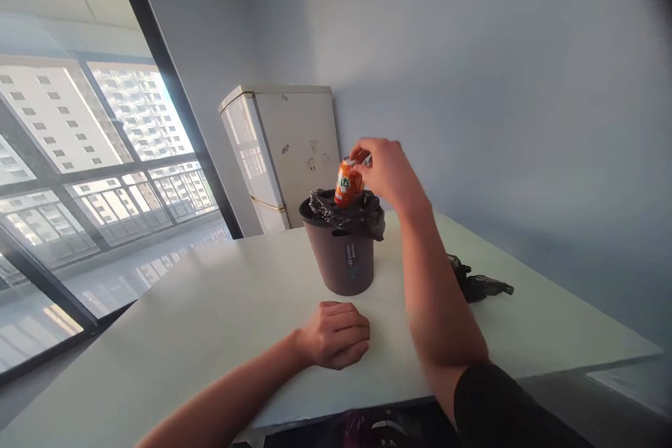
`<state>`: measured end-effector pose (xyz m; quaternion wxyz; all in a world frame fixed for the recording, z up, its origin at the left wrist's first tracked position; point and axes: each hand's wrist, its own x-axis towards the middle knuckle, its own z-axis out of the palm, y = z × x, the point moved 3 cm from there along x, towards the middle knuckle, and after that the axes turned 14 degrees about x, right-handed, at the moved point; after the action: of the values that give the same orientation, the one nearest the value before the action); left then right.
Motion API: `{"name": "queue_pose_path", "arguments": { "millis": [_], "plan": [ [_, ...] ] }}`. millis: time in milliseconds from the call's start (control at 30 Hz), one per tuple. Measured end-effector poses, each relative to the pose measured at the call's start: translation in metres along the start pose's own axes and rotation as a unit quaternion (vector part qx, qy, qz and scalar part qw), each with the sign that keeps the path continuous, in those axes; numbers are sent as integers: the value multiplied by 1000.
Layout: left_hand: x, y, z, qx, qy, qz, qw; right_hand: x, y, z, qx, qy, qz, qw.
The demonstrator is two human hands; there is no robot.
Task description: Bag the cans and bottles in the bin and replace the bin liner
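Note:
My right hand (386, 166) grips an orange soda can (346, 184) near its top, between thumb and fingers. The can is slightly tilted, over the mouth of a grey-brown garbage bin (339, 266). A black plastic bag (336, 213) lines the bin, its crumpled edge folded over the right part of the rim. Whether the can's bottom touches the bag cannot be made out. My left hand (336, 336) lies on the table in front of the bin, its fingers curled into a loose fist, with nothing showing in it.
The bin stands on a pale table (225, 336). Behind my right forearm lies another crumpled black plastic bag (480, 287). A white refrigerator (294, 154) stands beyond the table, against a grey-blue wall. Large framed glass panes (99, 140) are at the left.

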<state>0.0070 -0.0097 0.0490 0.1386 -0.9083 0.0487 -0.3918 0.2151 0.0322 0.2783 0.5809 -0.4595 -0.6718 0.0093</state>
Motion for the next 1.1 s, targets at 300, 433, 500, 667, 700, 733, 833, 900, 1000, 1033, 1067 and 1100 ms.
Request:
{"name": "queue_pose_path", "arguments": {
  "millis": [300,433,500,667,700,733,833,900,1000,1033,1067,1100],
  "plan": [
    [126,-82,-145,165,146,-438,872,7,29,5,-5,-181,102,978],
    [117,-140,-156,170,65,-594,784,14,67,0,-6,-183,231,955],
    [106,-158,-145,101,-22,-640,761,14,85,2,11,-215,285,934],
    [102,-154,-119,-27,-133,-603,786,7,118,21,84,-281,362,885],
    [104,-151,-118,-21,-132,-591,795,5,124,25,110,-286,380,873],
    [106,-148,-119,-15,-131,-576,806,4,129,29,135,-285,397,862],
    [109,-142,-124,-10,-129,-517,846,4,140,35,185,-259,414,853],
    [109,-142,-127,-8,-133,-485,864,8,144,34,203,-235,397,864],
    [108,-144,-124,-9,-143,-462,875,14,144,27,219,-207,363,882],
    [109,-144,-121,-10,-146,-454,879,16,142,24,226,-196,346,889],
    [110,-145,-119,-7,-144,-446,883,18,139,20,238,-182,325,897],
    [111,-147,-117,0,-132,-440,888,20,136,16,259,-162,300,904]
  ]
}}
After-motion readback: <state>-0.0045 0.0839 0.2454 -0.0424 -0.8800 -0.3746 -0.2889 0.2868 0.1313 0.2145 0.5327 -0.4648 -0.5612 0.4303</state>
